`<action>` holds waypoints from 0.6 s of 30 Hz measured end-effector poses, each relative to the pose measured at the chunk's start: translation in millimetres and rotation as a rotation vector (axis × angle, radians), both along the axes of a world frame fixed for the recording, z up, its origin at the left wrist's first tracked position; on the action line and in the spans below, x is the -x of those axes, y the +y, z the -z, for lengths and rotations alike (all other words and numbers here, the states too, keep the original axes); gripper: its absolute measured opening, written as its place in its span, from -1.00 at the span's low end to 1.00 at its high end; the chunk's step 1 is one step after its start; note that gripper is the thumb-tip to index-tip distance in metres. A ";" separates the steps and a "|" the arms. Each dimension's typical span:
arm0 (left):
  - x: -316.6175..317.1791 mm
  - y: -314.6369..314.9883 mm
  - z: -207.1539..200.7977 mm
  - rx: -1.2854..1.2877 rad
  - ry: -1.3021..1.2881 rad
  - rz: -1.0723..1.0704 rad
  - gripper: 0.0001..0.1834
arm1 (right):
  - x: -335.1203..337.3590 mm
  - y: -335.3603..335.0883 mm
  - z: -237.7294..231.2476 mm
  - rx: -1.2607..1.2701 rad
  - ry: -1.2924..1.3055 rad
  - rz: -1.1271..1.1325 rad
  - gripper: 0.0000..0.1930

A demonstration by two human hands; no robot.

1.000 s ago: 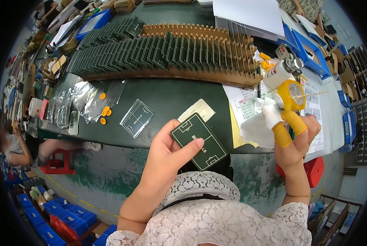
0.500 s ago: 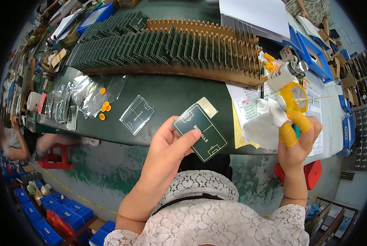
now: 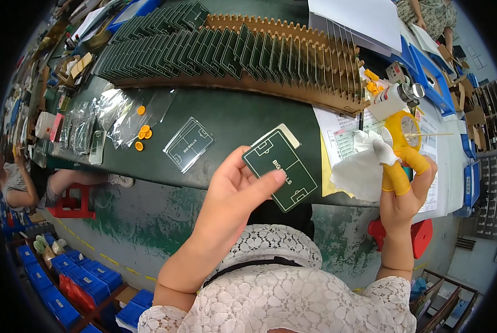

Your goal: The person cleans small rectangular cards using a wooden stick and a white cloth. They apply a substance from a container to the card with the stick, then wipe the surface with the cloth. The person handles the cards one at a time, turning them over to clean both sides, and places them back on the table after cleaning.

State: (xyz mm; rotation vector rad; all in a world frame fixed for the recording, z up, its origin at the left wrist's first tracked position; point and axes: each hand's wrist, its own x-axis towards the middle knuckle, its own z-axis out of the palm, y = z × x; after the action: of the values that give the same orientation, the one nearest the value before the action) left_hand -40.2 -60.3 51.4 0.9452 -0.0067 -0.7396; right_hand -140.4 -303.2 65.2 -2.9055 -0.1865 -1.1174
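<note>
My left hand pinches a dark green card with white pitch lines, its thumb on the card's face. A pale edge sticks out behind the card's top right; whether it is a second piece I cannot tell. My right hand, with yellow covers on some fingers, pinches a crumpled white wipe against a fingertip. Part of that wipe lies on the papers. Just beyond the right fingers is a yellow round container with a thin stick across it. A similar card in a clear sleeve lies left of my left hand.
Across the back of the table stands a slotted wooden rack full of green cards. Orange discs and clear bags lie at left. A white bottle and blue trays stand at right.
My left hand has moved slightly right with the green card. The right hand's fingers have closed in on the wipe near the yellow container. The whole view has shifted a little.
</note>
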 end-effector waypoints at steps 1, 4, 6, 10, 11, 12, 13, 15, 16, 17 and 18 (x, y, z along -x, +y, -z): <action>0.7 -0.6 1.4 -0.021 -0.031 -0.011 -0.69 | -1.4 1.0 -0.4 -0.011 0.004 0.005 -0.67; 4.5 -2.1 3.2 -0.102 -0.156 -0.019 -0.64 | -3.8 5.1 -4.4 -0.218 0.104 0.026 -0.71; 10.8 -1.3 4.7 -0.184 -0.373 -0.061 -0.64 | -7.6 -1.0 5.1 -0.514 0.152 -0.082 -0.75; 13.8 -2.4 7.9 -0.252 -0.925 -0.141 -0.74 | -13.1 -13.4 15.2 -1.061 0.268 -0.174 -0.80; 12.9 -4.2 6.3 -0.282 -1.020 -0.129 -0.74 | -15.0 -18.9 15.0 -1.057 0.297 -0.166 -0.80; 12.9 -4.1 5.5 -0.326 -1.111 -0.128 -0.75 | -15.2 -20.8 16.3 -1.074 0.306 -0.154 -0.80; 12.0 -5.3 5.6 -0.328 -1.164 -0.131 -0.70 | -15.6 -22.5 16.9 -1.090 0.315 -0.142 -0.80; 10.1 -8.2 4.1 -0.342 -1.309 -0.149 -0.64 | -17.6 -25.4 18.5 -1.120 0.341 -0.112 -0.80; 8.6 -8.8 3.5 -0.351 -1.384 -0.165 -0.61 | -16.0 -26.0 20.1 -1.133 0.357 -0.094 -0.80; 6.9 -8.3 10.1 -0.359 -1.443 -0.179 -0.59 | -14.5 -26.8 21.3 -1.146 0.373 -0.076 -0.80; 5.3 -7.6 8.1 -0.399 -1.527 -0.190 -0.61 | -14.3 -27.3 22.7 -1.126 0.373 -0.078 -0.80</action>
State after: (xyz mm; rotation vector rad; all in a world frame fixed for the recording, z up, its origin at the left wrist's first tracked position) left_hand -45.5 -67.8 43.3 1.6700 -1.1185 0.3129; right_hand -126.1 -330.4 42.5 -1.9756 0.2585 -0.3934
